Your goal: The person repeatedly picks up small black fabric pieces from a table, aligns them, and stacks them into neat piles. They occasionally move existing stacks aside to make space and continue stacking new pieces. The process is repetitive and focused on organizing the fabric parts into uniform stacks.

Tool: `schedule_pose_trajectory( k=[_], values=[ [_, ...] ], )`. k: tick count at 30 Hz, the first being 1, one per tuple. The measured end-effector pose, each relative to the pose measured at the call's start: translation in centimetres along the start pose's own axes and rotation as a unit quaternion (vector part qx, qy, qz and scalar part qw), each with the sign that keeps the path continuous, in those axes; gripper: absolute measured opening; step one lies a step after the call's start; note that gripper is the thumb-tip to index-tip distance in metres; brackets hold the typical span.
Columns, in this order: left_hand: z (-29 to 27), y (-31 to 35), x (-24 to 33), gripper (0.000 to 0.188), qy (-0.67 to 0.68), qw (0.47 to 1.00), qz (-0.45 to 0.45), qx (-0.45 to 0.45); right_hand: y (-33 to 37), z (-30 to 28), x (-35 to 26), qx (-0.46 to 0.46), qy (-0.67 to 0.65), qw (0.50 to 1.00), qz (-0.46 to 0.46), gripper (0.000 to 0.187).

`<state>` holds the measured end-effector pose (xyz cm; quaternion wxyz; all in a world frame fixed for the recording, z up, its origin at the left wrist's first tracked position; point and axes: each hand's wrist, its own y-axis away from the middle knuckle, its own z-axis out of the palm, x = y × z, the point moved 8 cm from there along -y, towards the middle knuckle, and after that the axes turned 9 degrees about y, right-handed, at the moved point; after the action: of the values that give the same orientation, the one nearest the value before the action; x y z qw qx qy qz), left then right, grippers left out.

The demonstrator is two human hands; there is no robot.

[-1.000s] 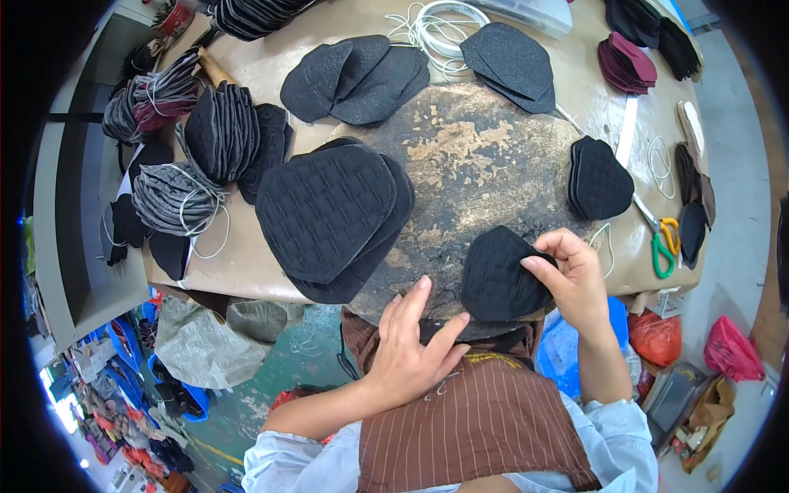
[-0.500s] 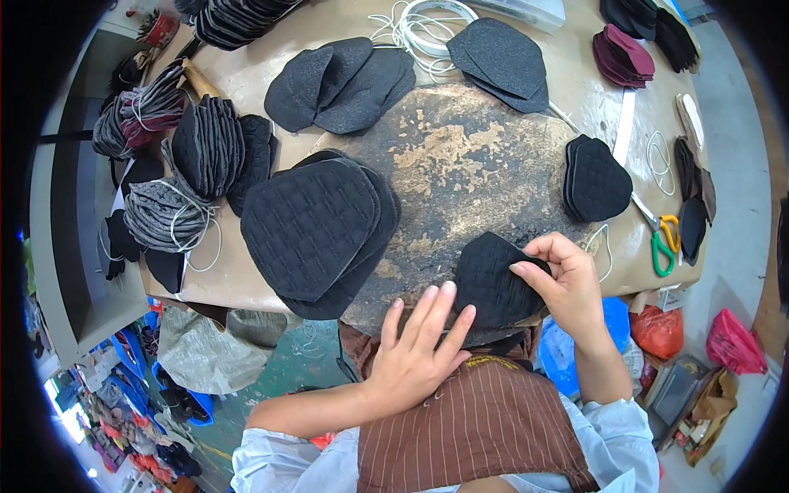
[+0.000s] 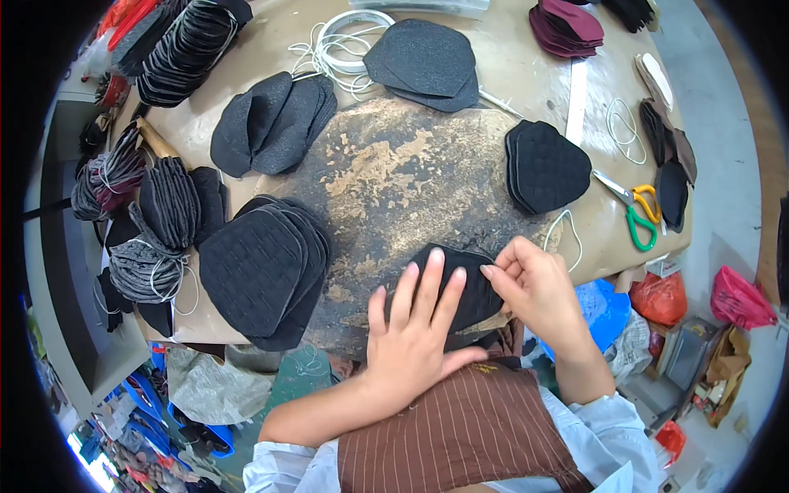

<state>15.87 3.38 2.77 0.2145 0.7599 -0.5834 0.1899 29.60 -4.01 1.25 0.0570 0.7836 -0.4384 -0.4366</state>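
A black quilted fabric piece point(image 3: 468, 283) is laid at the near edge of the worn tabletop point(image 3: 394, 181). It is pressed flat by the left hand point(image 3: 411, 337), fingers spread open. Its right edge is pinched by the right hand point(image 3: 534, 287). A stack of quilted pieces point(image 3: 259, 275) is seen to the left.

Off the counter's right edge, down on the floor, a red plastic bag point(image 3: 657, 297) sits just beside the corner. Further right, a pink plastic bag point(image 3: 742, 297) lies crumpled. Near that, a brown cardboard box point(image 3: 723, 374) stands open, and one more small red bag point(image 3: 670, 440) lies nearer still. Tucked under the right edge, a blue bag point(image 3: 598, 311) bulges out. No labels, signs or screens can be made out.
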Motion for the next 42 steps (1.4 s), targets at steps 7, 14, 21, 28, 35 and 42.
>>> schedule_pose_trajectory(
  k=[7,14,21,28,35,42],
  values=[
    [-4.0,-0.9,-3.1,0.081,0.335,0.920,-0.003,0.203,3.8,-3.3,-4.6,0.162,0.037,0.909,-0.382,0.018],
    [-9.7,3.7,-4.6,0.052,0.363,0.866,-0.011,0.343,2.0,-3.9,0.2,0.086,-0.240,0.954,-0.155,0.027],
    [-17.1,6.2,-9.1,0.054,-0.004,0.879,-0.135,0.458,-5.8,-10.1,0.7,0.234,0.201,0.931,-0.194,0.048],
    [-4.0,5.7,-1.1,0.053,0.089,0.975,0.072,0.189,-5.1,-9.8,-1.4,0.256,0.291,0.903,-0.183,0.046],
    [-0.3,6.3,-1.7,0.058,0.087,0.989,0.027,0.120,-5.3,-10.5,-2.2,0.249,0.312,0.905,-0.148,0.050],
    [0.1,6.8,-2.1,0.060,0.108,0.987,0.035,0.111,0.1,-10.2,-2.9,0.239,-0.044,0.951,-0.193,0.016]
  ],
)
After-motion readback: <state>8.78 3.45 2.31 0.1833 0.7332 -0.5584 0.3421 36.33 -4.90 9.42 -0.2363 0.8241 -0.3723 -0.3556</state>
